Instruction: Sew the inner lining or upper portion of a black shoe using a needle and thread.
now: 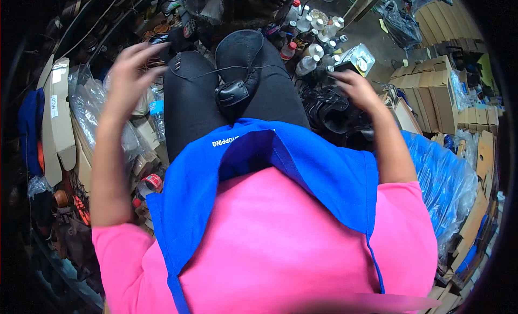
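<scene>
A black shoe (237, 63) rests between my thighs, its glossy dark end (232, 92) toward me. Across it runs a thin dark thread (199, 76), sagging slightly on the left. My left hand (132, 73) is raised beyond my left knee, blurred, with some fingers stretched; the thread runs to its thumb side. Out to the right, my right hand (357, 90) has its fingers bent together, and the thread heads toward them. Its grip is blurred and the thread's last stretch is hard to see. A blue apron (189, 200) covers my lap.
Several capped bottles (315, 49) stand on the floor ahead right, with a metal can (359, 59) beside them. Black shoes or scraps (329, 109) lie by my right thigh. Cardboard boxes (426, 90) and a plastic-wrapped blue bundle (437, 168) fill the right; cardboard (58, 130) stands left.
</scene>
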The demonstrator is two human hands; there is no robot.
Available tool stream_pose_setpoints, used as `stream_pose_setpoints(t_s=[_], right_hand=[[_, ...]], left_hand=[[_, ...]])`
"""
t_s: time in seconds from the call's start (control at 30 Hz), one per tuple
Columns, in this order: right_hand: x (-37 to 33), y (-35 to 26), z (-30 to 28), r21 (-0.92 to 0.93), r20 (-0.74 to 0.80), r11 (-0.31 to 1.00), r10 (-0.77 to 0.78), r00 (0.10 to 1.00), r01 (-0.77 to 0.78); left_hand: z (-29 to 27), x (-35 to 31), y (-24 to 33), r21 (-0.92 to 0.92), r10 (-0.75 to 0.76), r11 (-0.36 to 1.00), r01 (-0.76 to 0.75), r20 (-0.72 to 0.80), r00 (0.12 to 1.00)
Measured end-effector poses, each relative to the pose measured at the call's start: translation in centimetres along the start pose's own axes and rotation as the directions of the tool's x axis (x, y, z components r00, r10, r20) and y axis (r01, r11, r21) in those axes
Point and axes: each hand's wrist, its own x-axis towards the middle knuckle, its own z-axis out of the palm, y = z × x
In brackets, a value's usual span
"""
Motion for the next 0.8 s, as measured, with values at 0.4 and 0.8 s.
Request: stream_pose_setpoints(t_s=[0.4,0.8], right_hand=[[9.8,-15.5,0.9,0.036,-0.004,0.947,-0.321,0.947,0.321],[7.7,-14.8,5.0,0.306,-0.214,0.866,-0.343,0.915,0.396]], left_hand=[[8.4,10.8,8.4,-0.221,0.059,0.97,0.105,0.628,0.776],[9.4,10.1,6.5,-0.49,0.142,0.73,0.477,0.791,0.595]])
